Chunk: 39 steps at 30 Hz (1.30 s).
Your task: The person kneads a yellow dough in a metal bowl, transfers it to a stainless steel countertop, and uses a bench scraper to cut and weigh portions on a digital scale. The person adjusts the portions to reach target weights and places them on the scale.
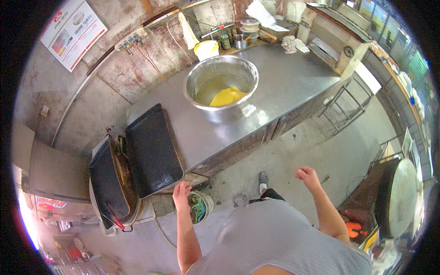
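Note:
My left hand (182,190) is in the air beside the near corner of a black rectangular baking tray (153,149). Its fingers are slightly bent and apart, with nothing in them; whether it touches the tray rim I cannot tell. Over the floor to the right, my right hand (307,177) hangs with its fingers loosely curled in, and no object shows in it. Ahead of both hands, a large metal bowl (221,110) stands on the steel worktable (286,85). Inside the bowl lies a smooth yellow piece (228,96), whose kind I cannot make out.
A second black tray (109,181) and red-handled tongs (118,222) are at the left. Below my left hand stands a waste bucket (208,204). Bottles (224,39), a white-and-yellow tub (206,49) and containers line the wall. A large round griddle (402,198) stands at the right.

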{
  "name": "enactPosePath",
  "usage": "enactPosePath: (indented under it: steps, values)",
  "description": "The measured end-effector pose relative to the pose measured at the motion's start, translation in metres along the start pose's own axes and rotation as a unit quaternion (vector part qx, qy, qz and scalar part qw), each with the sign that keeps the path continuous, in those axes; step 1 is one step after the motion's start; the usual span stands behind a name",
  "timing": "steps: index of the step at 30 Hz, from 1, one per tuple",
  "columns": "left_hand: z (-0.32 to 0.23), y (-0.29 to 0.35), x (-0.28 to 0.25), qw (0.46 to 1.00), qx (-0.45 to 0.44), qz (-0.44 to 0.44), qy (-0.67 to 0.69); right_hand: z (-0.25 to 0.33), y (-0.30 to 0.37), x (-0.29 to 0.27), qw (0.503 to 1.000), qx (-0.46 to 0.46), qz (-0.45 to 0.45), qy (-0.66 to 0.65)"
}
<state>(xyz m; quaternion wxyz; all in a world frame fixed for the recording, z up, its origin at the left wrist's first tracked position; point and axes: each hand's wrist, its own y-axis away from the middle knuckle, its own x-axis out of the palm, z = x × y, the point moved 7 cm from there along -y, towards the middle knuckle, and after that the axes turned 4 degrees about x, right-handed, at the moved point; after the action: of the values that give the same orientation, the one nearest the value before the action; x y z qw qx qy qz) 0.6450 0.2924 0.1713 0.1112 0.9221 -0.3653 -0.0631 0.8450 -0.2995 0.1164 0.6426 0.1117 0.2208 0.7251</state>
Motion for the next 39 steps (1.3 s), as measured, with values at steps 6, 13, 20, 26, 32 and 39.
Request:
enactPosePath:
  steps: [6,13,20,26,32,39]
  values:
    - [-0.042,-0.016,0.040,0.996,0.008,-0.086,0.028,0.118,-0.183,0.051,0.967,-0.069,0.111,0.216]
    - [-0.131,-0.094,0.154,0.994,0.085,-0.060,0.033,0.274,-0.350,0.100,0.984,-0.078,0.121,0.103]
    - [-0.190,-0.176,0.252,0.984,0.157,-0.075,0.034,0.367,-0.447,0.150,0.989,-0.036,0.131,0.059]
    - [-0.168,-0.197,0.283,0.983,0.076,-0.135,0.099,0.452,-0.578,0.250,0.977,-0.063,0.164,0.121]
    - [-0.179,-0.183,0.281,0.966,0.070,-0.240,0.061,0.466,-0.682,0.396,0.958,0.072,0.276,0.026]
    - [-0.171,-0.184,0.277,0.956,0.045,-0.287,0.022,0.448,-0.708,0.520,0.942,0.146,0.226,-0.201]
